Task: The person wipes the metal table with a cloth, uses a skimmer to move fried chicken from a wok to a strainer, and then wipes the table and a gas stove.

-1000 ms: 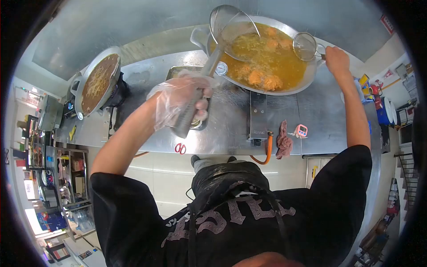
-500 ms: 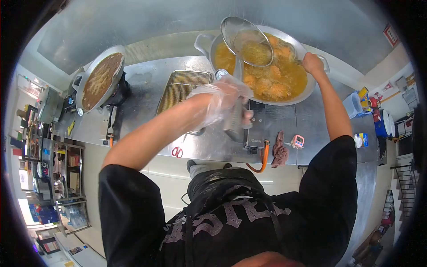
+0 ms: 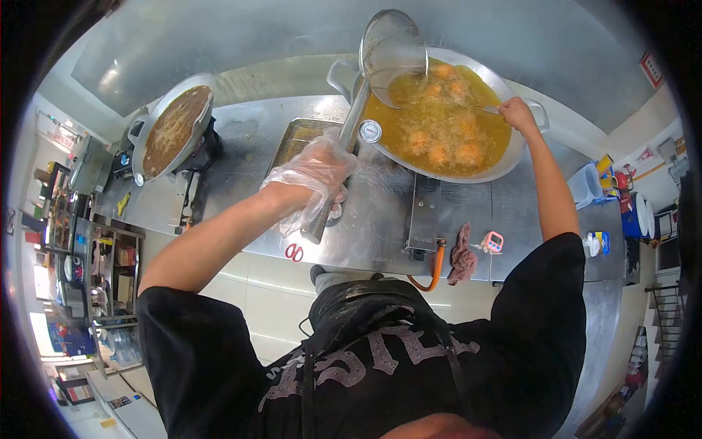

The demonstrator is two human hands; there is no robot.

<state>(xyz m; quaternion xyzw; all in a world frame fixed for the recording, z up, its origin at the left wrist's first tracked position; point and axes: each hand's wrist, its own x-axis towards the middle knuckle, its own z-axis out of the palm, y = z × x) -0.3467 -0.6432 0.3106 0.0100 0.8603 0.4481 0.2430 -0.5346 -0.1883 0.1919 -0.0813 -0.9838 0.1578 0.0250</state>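
Note:
My left hand (image 3: 316, 167), in a clear plastic glove, is wrapped around the long metal handle of a mesh strainer (image 3: 393, 45). The strainer is tilted over the left rim of a wide two-handled wok (image 3: 491, 175). Bubbling yellow oil fills the wok, with several orange-brown fried pieces (image 3: 468, 152) floating in it. My bare right hand (image 3: 516, 113) is closed on a thin metal-handled utensil (image 3: 490, 109) at the wok's right side; its far end is hidden in the oil. A dial thermometer (image 3: 371, 132) sits at the wok's left rim.
Left of the wok lies a wire-rack tray (image 3: 296, 139), partly behind my glove. Farther left stands a pan of brown liquid (image 3: 175, 128) on a burner. Red-handled scissors (image 3: 294, 252), a brown cloth (image 3: 462, 256) and a pink timer (image 3: 493, 242) lie near the counter's front edge.
My left hand and the strainer have moved left, the mesh tilting more steeply off the wok's middle. The fried pieces have shifted. My right hand keeps its grip at the wok's right side.

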